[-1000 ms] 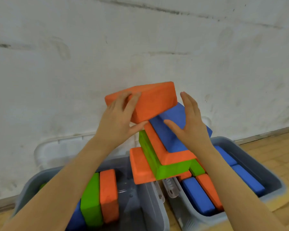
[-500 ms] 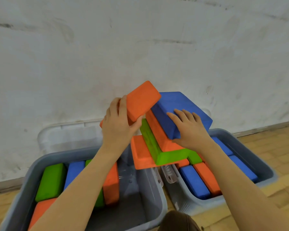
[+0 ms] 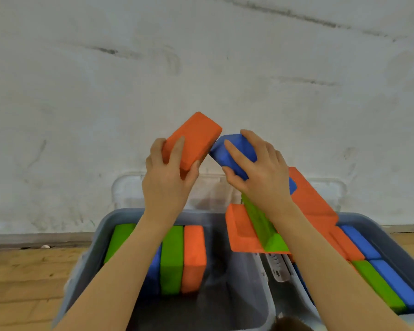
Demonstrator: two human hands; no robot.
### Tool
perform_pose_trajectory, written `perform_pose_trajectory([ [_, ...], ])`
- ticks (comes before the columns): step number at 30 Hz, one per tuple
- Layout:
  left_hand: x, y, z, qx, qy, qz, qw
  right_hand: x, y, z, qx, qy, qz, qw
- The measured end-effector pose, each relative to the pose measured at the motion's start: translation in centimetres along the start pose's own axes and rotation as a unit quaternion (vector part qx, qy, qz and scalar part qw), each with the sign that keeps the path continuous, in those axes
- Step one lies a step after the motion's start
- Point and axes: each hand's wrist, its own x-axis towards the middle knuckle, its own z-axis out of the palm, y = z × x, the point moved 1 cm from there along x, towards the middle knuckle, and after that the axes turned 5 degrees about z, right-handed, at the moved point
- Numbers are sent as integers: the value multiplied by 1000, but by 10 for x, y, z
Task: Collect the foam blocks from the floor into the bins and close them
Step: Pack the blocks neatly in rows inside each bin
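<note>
My left hand (image 3: 166, 185) grips an orange foam block (image 3: 193, 139), tilted and lifted above the left grey bin (image 3: 253, 290). My right hand (image 3: 261, 173) grips a blue foam block (image 3: 233, 150) raised beside it; the two blocks nearly touch at their top corners. Under my right wrist a leaning pile stays on the rims between the bins: an orange block (image 3: 242, 229), a green block (image 3: 258, 218) and a long orange block (image 3: 312, 201). The left bin holds green, blue and orange blocks (image 3: 194, 256) standing on edge. The right grey bin (image 3: 378, 225) holds blue, orange and green blocks (image 3: 378, 283).
A white scuffed wall (image 3: 201, 68) rises right behind the bins. Two clear lids (image 3: 129, 187) lean against it behind the bins. Wooden floor (image 3: 29, 278) shows at the left and far right. A white latch (image 3: 277, 266) sits between the bins.
My right hand has lifted the blue block off the pile and up. My left hand has raised and tilted the orange block. The camera has dropped lower toward the bins.
</note>
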Motion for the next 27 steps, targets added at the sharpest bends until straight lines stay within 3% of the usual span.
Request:
perform_pose_trajectory([
  [2,-8,-17,-15,19,2,-48,999,3,-23,14,27,-23,21,999],
  [6,-45,-52,-30,42,-48,-173,983,-30,-64,51,108,-142,108,978],
  [11,-101,-80,-25,44,-96,-215,971,-76,-90,82,164,-278,226,919],
  [15,-115,-80,-18,59,-127,-214,967,-79,-96,89,169,-343,235,893],
  [19,-108,-81,-15,102,-156,-168,968,-78,-89,89,181,-444,143,866],
  [25,-97,-87,-20,165,-250,-25,954,-86,-81,80,212,-390,150,883],
  [27,-93,-90,-18,189,-271,12,944,-86,-80,77,201,-411,151,876],
])
